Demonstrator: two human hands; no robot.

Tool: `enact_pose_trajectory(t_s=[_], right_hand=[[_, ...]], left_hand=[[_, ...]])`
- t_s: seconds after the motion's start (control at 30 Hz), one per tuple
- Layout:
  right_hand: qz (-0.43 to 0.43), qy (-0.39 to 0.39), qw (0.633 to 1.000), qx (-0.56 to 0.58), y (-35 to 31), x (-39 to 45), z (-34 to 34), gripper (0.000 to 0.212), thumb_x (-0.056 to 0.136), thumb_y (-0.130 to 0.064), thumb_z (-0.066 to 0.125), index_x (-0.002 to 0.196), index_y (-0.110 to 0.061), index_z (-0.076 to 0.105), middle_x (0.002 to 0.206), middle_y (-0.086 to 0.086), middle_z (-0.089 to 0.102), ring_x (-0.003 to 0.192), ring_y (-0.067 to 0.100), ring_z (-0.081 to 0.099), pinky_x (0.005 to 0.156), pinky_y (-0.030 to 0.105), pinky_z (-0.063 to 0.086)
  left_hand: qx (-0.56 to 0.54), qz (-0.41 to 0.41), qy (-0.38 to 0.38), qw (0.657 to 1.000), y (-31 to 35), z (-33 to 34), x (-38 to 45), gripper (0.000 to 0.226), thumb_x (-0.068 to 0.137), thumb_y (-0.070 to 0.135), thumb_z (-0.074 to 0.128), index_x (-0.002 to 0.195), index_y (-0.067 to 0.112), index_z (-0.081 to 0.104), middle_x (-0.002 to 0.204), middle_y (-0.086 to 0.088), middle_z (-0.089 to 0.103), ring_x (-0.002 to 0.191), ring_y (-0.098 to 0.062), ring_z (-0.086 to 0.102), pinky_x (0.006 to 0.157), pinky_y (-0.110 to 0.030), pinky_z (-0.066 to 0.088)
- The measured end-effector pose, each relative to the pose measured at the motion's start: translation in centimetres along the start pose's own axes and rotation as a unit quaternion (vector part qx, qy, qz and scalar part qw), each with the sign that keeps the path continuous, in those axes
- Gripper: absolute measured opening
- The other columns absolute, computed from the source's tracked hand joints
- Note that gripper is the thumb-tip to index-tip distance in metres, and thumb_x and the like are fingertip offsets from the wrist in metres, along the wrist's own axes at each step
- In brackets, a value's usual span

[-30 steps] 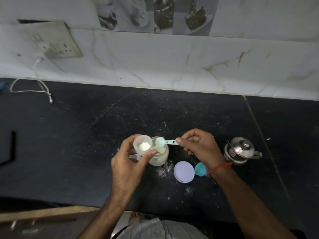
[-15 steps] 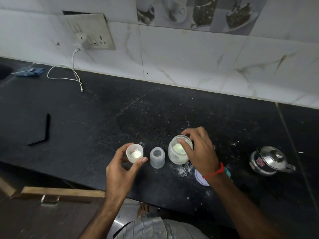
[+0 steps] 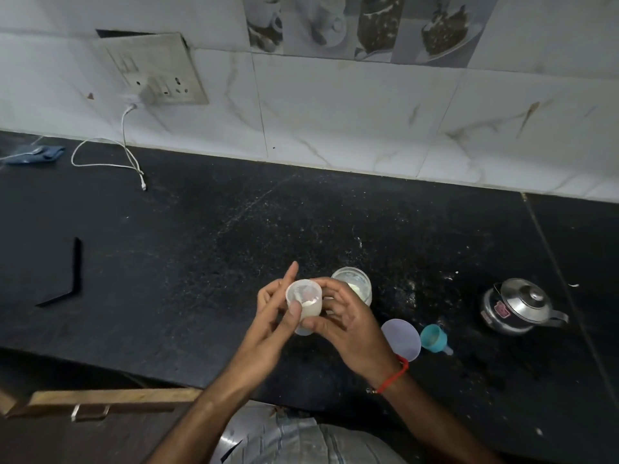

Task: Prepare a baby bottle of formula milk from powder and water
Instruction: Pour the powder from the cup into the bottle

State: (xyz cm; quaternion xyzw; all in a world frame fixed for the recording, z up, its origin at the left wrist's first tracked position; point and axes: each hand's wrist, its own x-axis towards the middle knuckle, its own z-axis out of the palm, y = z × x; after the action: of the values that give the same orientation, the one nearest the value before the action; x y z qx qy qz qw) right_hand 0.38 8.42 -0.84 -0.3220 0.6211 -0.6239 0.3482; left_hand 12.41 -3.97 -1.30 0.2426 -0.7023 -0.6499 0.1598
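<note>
Bottle [image 3: 304,306] gripped by both hands over black speckled counter [image 3: 201,246], marble-tile wall [image 3: 335,122] behind.

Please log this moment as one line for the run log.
both hands: left hand and right hand hold small cup | powder jar: open, behind | lid, scoop: on counter

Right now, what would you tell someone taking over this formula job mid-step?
Left hand and right hand both grip the small cup, which has white milk or powder inside.
Open jar stands just behind it; its lid and the blue scoop lie to the right, kettle further right.
Done: powder scooped.
Left: add water, close, shake. The bottle is not clearly visible.
</note>
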Motion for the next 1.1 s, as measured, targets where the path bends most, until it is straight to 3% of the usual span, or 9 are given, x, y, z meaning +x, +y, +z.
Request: enact_pose_trajectory(t_s=[0.07, 0.17, 0.33, 0.5, 0.57, 0.67, 0.8, 0.97, 1.1], right_hand=[[0.003, 0.013, 1.000, 0.009, -0.1, 0.0, -0.3, 0.049, 0.087, -0.008, 0.080, 0.128, -0.025, 0.059, 0.128, -0.001, 0.070, 0.117, 0.022, 0.069, 0.098, 0.038, 0.057], [-0.001, 0.038, 0.999, 0.021, -0.2, 0.0, -0.8, 0.049, 0.087, -0.005, 0.079, 0.128, -0.022, 0.058, 0.128, -0.001, 0.070, 0.117, 0.023, 0.069, 0.099, 0.041, 0.057], [0.001, 0.122, 0.989, 0.081, -1.0, -0.3, -3.2, 0.052, 0.086, 0.008, 0.075, 0.128, -0.017, 0.058, 0.128, 0.003, 0.070, 0.111, 0.021, 0.071, 0.092, 0.042, 0.059], [-0.008, 0.159, 0.981, 0.111, -1.7, -1.5, -5.8, 0.053, 0.080, -0.002, 0.076, 0.131, -0.012, 0.061, 0.126, 0.007, 0.073, 0.115, 0.027, 0.071, 0.094, 0.045, 0.060], [-0.014, 0.171, 0.978, 0.114, -1.9, -2.0, -6.7, 0.053, 0.080, -0.001, 0.075, 0.131, -0.007, 0.061, 0.123, 0.009, 0.074, 0.115, 0.029, 0.071, 0.094, 0.044, 0.060], [-0.020, 0.185, 0.976, 0.113, -2.3, -2.8, -7.9, 0.053, 0.078, -0.002, 0.074, 0.129, -0.009, 0.061, 0.120, 0.004, 0.076, 0.111, 0.022, 0.072, 0.095, 0.045, 0.059], [-0.036, 0.212, 0.972, 0.097, -3.2, -3.5, -10.1, 0.055, 0.078, -0.004, 0.075, 0.130, -0.013, 0.061, 0.125, 0.002, 0.074, 0.118, 0.026, 0.069, 0.098, 0.046, 0.058], [-0.080, 0.226, 0.970, 0.037, -5.8, -3.8, -13.6, 0.060, 0.084, 0.013, 0.072, 0.131, -0.022, 0.059, 0.127, -0.009, 0.072, 0.117, 0.017, 0.070, 0.089, 0.024, 0.058], [-0.126, 0.194, 0.969, -0.090, -8.7, -4.0, -16.4, 0.060, 0.086, 0.008, 0.074, 0.134, -0.023, 0.058, 0.135, -0.005, 0.066, 0.125, 0.017, 0.066, 0.100, 0.033, 0.056]], left_hand=[[-0.007, -0.047, 0.017, 0.999, -0.4, -0.2, 1.1, 0.088, 0.060, 0.102, 0.050, 0.140, 0.071, 0.031, 0.130, 0.022, 0.043, 0.112, 0.013, 0.049, 0.109, -0.021, 0.044], [0.077, 0.000, -0.020, 0.997, -1.7, -0.8, 0.7, 0.092, 0.073, 0.099, 0.039, 0.154, 0.064, 0.014, 0.143, 0.035, 0.029, 0.136, 0.009, 0.034, 0.114, -0.023, 0.032], [0.310, -0.026, -0.039, 0.950, -5.7, -1.1, 0.8, 0.110, 0.073, 0.087, 0.057, 0.161, 0.052, 0.001, 0.166, 0.037, -0.005, 0.149, 0.002, 0.005, 0.117, -0.038, 0.011], [0.247, -0.053, 0.007, 0.968, -8.9, -0.7, 2.1, 0.073, 0.071, 0.079, 0.074, 0.135, 0.058, 0.048, 0.153, 0.018, 0.054, 0.146, -0.008, 0.044, 0.123, -0.048, 0.035], [0.215, -0.045, 0.044, 0.975, -8.2, -0.6, 2.1, 0.058, 0.075, 0.056, 0.087, 0.125, 0.051, 0.059, 0.133, 0.024, 0.068, 0.128, 0.003, 0.059, 0.113, -0.040, 0.049], [0.180, -0.007, 0.115, 0.977, -6.1, -0.4, 1.7, 0.050, 0.077, 0.027, 0.091, 0.114, 0.043, 0.063, 0.115, 0.032, 0.070, 0.108, 0.008, 0.066, 0.095, -0.027, 0.056], [0.142, 0.055, 0.145, 0.978, -1.9, 0.5, 2.5, 0.054, 0.077, 0.026, 0.090, 0.119, 0.034, 0.059, 0.112, 0.021, 0.072, 0.105, 0.000, 0.069, 0.088, -0.024, 0.058], [0.150, 0.134, 0.084, 0.976, 3.7, 5.2, 5.2, 0.067, 0.079, 0.029, 0.090, 0.135, 0.037, 0.053, 0.123, 0.017, 0.071, 0.108, 0.001, 0.069, 0.087, -0.016, 0.055], [0.180, 0.167, 0.005, 0.969, 6.1, 9.9, 6.9, 0.065, 0.081, 0.031, 0.089, 0.137, 0.038, 0.056, 0.126, 0.023, 0.067, 0.115, 0.002, 0.064, 0.093, -0.020, 0.055]])
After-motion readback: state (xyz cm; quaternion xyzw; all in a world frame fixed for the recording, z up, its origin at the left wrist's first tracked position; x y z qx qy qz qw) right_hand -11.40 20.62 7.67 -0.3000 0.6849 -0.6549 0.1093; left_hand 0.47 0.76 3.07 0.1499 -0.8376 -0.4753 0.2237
